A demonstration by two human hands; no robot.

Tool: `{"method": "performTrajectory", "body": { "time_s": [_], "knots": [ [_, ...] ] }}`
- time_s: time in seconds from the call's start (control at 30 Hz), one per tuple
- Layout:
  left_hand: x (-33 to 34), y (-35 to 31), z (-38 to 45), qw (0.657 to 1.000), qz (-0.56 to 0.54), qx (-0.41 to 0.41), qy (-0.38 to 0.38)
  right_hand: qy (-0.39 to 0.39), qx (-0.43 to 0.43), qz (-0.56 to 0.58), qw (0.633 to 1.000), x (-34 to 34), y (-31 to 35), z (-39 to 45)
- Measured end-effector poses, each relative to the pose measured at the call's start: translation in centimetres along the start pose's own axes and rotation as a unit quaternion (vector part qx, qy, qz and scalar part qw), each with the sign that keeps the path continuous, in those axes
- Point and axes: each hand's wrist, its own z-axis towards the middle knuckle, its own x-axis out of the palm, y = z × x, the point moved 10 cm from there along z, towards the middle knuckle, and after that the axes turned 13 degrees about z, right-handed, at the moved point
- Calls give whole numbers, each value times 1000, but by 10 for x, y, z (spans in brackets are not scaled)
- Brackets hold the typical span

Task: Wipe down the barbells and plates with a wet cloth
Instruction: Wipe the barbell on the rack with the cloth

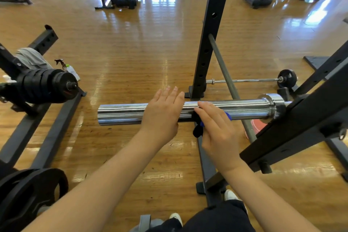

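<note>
A chrome barbell sleeve point(120, 113) juts out to the left from a black rack point(293, 128) at mid-frame. My left hand point(163, 113) lies flat across the sleeve with its fingers straight and together, holding nothing. My right hand point(216, 128) presses a dark blue cloth point(199, 128) against the sleeve just to the right of the left hand; a fold of the cloth hangs below the bar. Black plates point(47, 86) are stacked on another bar at the left. One more black plate point(32, 194) sits at the lower left.
A black upright post point(209, 34) stands just behind the sleeve. A thin barbell with a small plate point(287, 79) lies on the wooden floor at the right. A spray bottle point(72, 70) and a grey cloth point(32, 58) are at the left. Gym machines stand at the back.
</note>
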Motion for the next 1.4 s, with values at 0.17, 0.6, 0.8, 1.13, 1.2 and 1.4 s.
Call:
{"method": "performTrajectory", "body": {
  "time_s": [0.17, 0.6, 0.8, 1.13, 1.2, 1.4],
  "knots": [
    [2, 6, 15, 992, -81, 34, 93, 43, -24, -13, 999, 24, 1, 5],
    [-8, -1, -3, 994, 22, -13, -104, -13, 53, -23, 998, -7, -11, 5],
    [3, -2, 13, 999, -16, 35, 23, 43, 25, -22, 998, 24, 0, 7],
    [3, 1, 14, 999, 0, 40, 18, -36, 99, -24, 994, -33, -25, 11],
    [-1, 1, 7, 998, 36, 24, -45, -21, 86, -22, 996, -23, -6, 24],
    [-11, -2, -9, 983, 54, 1, -177, 68, 40, -36, 996, 21, 0, 18]
  ]
}}
